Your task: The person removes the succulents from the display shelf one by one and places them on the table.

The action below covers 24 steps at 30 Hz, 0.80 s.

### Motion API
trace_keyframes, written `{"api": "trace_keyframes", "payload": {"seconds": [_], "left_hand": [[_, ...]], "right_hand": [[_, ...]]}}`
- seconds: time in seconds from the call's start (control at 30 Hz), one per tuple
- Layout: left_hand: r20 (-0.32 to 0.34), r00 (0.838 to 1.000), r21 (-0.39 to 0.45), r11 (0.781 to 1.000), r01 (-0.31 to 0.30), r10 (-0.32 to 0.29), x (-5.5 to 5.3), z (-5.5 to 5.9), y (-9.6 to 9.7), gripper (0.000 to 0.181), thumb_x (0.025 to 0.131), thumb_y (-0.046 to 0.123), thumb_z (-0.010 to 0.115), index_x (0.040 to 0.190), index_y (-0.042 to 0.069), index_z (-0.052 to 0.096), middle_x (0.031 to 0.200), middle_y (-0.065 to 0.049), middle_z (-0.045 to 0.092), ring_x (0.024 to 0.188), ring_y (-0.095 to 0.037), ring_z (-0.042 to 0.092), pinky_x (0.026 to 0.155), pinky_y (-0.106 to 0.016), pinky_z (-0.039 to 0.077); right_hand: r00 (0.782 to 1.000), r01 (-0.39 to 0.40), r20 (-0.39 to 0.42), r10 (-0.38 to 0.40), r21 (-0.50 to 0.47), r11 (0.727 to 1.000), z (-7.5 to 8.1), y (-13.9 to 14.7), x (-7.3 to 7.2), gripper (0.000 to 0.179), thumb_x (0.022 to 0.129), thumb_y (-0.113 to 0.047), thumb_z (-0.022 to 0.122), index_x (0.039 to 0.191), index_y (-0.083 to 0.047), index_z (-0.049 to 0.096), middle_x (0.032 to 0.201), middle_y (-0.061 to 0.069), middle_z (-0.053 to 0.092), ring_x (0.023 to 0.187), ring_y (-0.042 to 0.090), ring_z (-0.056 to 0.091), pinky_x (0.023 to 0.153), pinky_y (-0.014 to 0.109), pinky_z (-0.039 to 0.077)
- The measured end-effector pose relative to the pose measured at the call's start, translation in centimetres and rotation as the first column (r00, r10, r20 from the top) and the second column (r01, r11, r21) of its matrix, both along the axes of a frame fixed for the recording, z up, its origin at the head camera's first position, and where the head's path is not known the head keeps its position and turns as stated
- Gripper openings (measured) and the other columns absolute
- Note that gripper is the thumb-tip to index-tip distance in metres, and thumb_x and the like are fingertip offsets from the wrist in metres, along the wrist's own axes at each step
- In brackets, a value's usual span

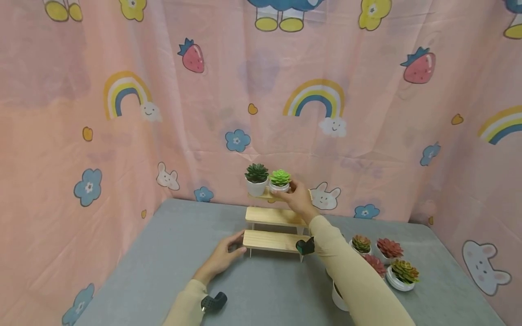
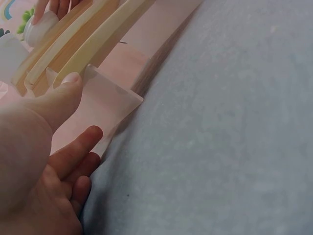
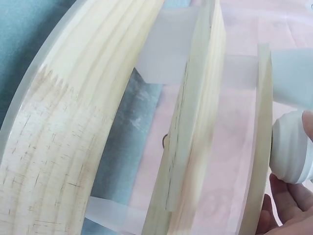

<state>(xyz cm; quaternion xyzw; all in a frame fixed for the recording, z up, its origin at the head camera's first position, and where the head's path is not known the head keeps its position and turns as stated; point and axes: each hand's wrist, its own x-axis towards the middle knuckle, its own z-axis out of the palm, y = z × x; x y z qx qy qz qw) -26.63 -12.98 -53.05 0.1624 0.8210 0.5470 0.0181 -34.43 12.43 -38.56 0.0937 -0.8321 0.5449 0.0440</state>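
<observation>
A three-tier wooden stand (image 1: pixel 273 241) with translucent side panels (image 2: pixel 105 105) stands on the grey table. On its top tier, a dark green succulent (image 1: pixel 257 173) in a white pot sits at the left. Right beside it is a bright green succulent (image 1: pixel 280 177) in a low white pot (image 3: pixel 291 147). My right hand (image 1: pixel 299 199) pinches that low pot, its base right at the top board. Down at the lowest tier's left end is my left hand (image 1: pixel 222 256), fingers loosely extended beside the side panel. Its thumb (image 2: pixel 72 90) rests at the board's edge.
Several potted succulents, red and green-orange, stand to the right on the table, among them a green-orange one (image 1: pixel 403 271) in a white pot. My right sleeve (image 1: pixel 350 267) partly covers this group. A pink patterned curtain (image 1: pixel 212 99) hangs behind and at both sides.
</observation>
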Motion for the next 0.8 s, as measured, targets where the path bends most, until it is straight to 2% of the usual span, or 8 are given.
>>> {"api": "trace_keyframes", "payload": {"seconds": [0.17,0.33,0.53,0.8], "left_hand": [[0.004,1.0,0.004,1.0,0.006,-0.006,0.1,0.3,0.0,0.061,0.098,0.03,0.066,0.153,0.012,0.045,0.145,-0.015,0.059,0.14,-0.038,0.049,0.117,-0.063,0.032],[0.009,1.0,-0.004,1.0,-0.005,0.005,0.1,0.2,0.0,0.061,0.099,0.03,0.066,0.153,0.012,0.045,0.145,-0.015,0.059,0.14,-0.038,0.048,0.117,-0.063,0.032],[0.015,1.0,-0.012,1.0,-0.006,0.006,0.2,0.2,0.1,0.061,0.099,0.029,0.066,0.153,0.01,0.044,0.144,-0.015,0.059,0.139,-0.038,0.049,0.115,-0.063,0.033],[0.015,1.0,-0.019,1.0,-0.018,0.018,0.3,0.4,0.2,0.062,0.098,0.032,0.065,0.153,0.011,0.044,0.145,-0.015,0.059,0.14,-0.038,0.049,0.114,-0.063,0.034]], "right_hand": [[1.0,0.02,-0.016,-0.02,-0.019,1.0,0.0,0.7,0.0,0.064,0.091,-0.025,0.077,0.147,-0.011,0.05,0.143,0.016,0.056,0.133,0.036,0.053,0.112,0.052,0.044],[0.999,0.033,-0.022,-0.034,-0.03,0.999,0.1,1.8,0.0,0.064,0.09,-0.024,0.077,0.146,-0.007,0.05,0.141,0.02,0.056,0.132,0.037,0.053,0.112,0.053,0.044],[0.999,0.051,0.005,-0.051,0.013,0.999,0.6,3.6,0.7,0.066,0.093,-0.026,0.075,0.148,-0.003,0.046,0.144,0.022,0.053,0.136,0.04,0.049,0.114,0.056,0.041],[0.998,0.05,-0.042,-0.047,0.086,0.995,1.5,5.6,2.2,0.066,0.093,-0.03,0.074,0.146,-0.001,0.048,0.142,0.022,0.055,0.134,0.038,0.049,0.111,0.056,0.041]]}}
